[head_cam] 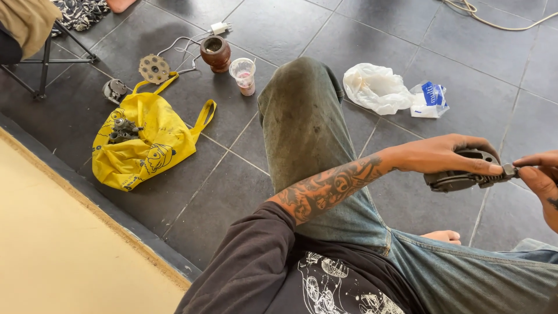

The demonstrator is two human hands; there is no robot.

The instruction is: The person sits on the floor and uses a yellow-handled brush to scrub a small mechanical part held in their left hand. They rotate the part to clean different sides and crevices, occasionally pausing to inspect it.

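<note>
A: What does the head view show of the hands?

B: The left hand [450, 154] reaches across the raised knee, its grip closed around a dark metal part [462, 177], fingers over the top and thumb along the near edge. The forearm is tattooed.

A: And the other one?

B: The right hand [540, 180] comes in from the right edge of the frame. Its fingertips pinch narrowly at a small piece [510, 170] on the end of the part, touching it. Whether that piece is separate from the part, I cannot tell.

A: Where is the part, then?

B: Held in the air between both hands, above the tiled floor [407, 203], just right of the knee in worn jeans [308, 128].

A: What lies around?

B: To the left, a yellow cloth bag [157, 151] lies flat on the floor with a small greasy mechanical assembly [122, 131] resting on it. Beyond the bag sit a perforated metal disc [154, 68] and a round dark part [115, 90]. Near them stand a brown wooden cup [215, 53] and a clear plastic cup [243, 75], close together. A white charger with its cable [220, 27] lies behind. Right of the knee are a crumpled white plastic bag [376, 87] and a blue and white pack [430, 99], touching each other.
</note>
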